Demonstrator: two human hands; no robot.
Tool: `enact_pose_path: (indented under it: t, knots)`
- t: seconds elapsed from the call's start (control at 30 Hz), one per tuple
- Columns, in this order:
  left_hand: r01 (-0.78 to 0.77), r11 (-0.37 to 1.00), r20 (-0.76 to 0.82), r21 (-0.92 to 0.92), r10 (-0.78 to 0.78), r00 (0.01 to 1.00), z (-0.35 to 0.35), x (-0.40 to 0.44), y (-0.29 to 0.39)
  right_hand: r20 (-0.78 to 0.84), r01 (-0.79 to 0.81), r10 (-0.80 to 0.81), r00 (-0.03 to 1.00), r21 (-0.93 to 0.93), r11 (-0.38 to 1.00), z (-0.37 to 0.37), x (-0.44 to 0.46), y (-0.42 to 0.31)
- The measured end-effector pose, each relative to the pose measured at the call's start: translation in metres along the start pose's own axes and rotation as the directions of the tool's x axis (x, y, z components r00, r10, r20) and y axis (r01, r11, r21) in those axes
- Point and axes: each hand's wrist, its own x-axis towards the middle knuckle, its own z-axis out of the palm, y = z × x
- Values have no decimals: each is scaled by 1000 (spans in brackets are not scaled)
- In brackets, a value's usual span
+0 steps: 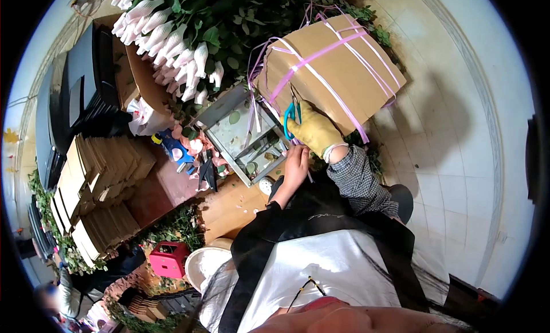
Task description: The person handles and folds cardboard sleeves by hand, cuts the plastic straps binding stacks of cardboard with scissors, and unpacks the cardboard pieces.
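Observation:
My right hand [318,131], in a yellow glove, grips scissors with teal handles [288,122]. Their blades point up toward the near-left edge of a cardboard box [338,64]. Pink and white plastic ribbons [314,56] run crosswise around this box, with loose ends hanging at its left side. Just below the scissors is my bare left hand [295,168], fingers closed together on a strand of the purple ribbon [295,142]. Beside both hands stands a grey metal frame [229,155], with leaves and ribbon ends lying in it.
Several flower bunches in white net sleeves [172,41] lie at the upper left with green stems. Stacked folded cardboard [97,172] and dark sheets [86,75] stand left. Nearby are a pink stool [169,259], a white bucket [200,263] and scattered petals. Another person [69,293] is at the lower left.

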Motion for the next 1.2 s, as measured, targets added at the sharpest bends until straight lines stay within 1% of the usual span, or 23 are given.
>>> enact_pose_path:
  t: [0.07,0.13,0.17,0.23,0.27,0.33,0.37,0.4,0.47,0.53,0.6,0.63,0.67,0.73,0.77,0.87,0.97,1.0,1.07,1.1,1.13,1.17,1.2]
  knots:
    - [-33,999,-22,11,33,999,-1,1,4,-12,-7,7,1000,1,1000,-5,-1,-4]
    - [-43,999,-14,29,43,999,-3,0,6,76,-11,13,997,-34,999,-13,-2,-10]
    - [-52,998,-11,45,53,999,-4,0,7,78,-12,15,997,-31,999,-11,2,-13]
    - [-42,998,-4,51,42,999,-6,0,8,4,-26,26,1000,3,1000,-8,11,-21]
    - [-28,998,2,55,28,1000,-7,-2,7,8,-27,27,1000,6,1000,-4,14,-23]
    - [-16,998,-15,61,17,1000,-8,-3,8,-56,-57,55,997,-35,998,8,22,-25]
    - [-5,998,-32,59,7,999,-9,-4,8,-101,-48,42,994,-59,997,12,25,-23]
    - [-1,998,-37,59,3,999,-12,-4,7,-96,-46,40,995,-61,997,13,25,-19]
    - [61,997,12,46,-61,998,-16,-6,5,-86,23,-10,996,152,988,8,22,-16]
    - [86,996,3,31,-86,996,-19,-8,7,-136,29,-6,991,163,986,3,13,-17]
    - [152,987,8,-49,-152,988,-22,-11,14,-74,9,8,997,232,973,1,8,-9]
    - [118,993,-6,-26,-118,993,-23,-12,12,-54,18,-2,999,289,957,0,5,-8]
    - [122,992,-16,-30,-122,992,-25,-13,10,-35,24,-13,999,345,938,-1,2,-7]
    - [160,981,-33,-110,-165,986,-29,-14,11,17,-44,40,999,416,908,-8,-8,-9]
    - [181,972,-37,-148,-188,981,-32,-14,15,18,-43,39,999,417,908,-6,-8,-8]
    - [160,981,-65,-112,-168,984,-40,-12,29,-120,56,-30,992,217,975,6,-4,-1]
    - [143,983,-62,-113,-151,987,-40,-13,21,-64,92,-81,995,186,978,5,8,-1]
    - [140,984,-53,-111,-146,988,-38,-14,17,-28,65,-60,998,222,973,3,12,-3]
    - [176,977,-23,-117,-180,983,-39,-14,18,-81,108,-93,992,217,970,7,20,-5]
    - [160,982,-21,-97,-163,986,-40,-15,20,-83,114,-98,992,219,969,10,21,-1]
    - [161,983,-29,-93,-165,986,-42,-16,21,-8,63,-68,998,494,867,10,18,-1]
    - [183,977,-40,-111,-189,981,-44,-17,23,79,-16,-60,995,720,694,10,15,-4]
    - [203,970,-50,-132,-211,976,-45,-18,25,132,-103,-14,991,832,546,6,6,-3]
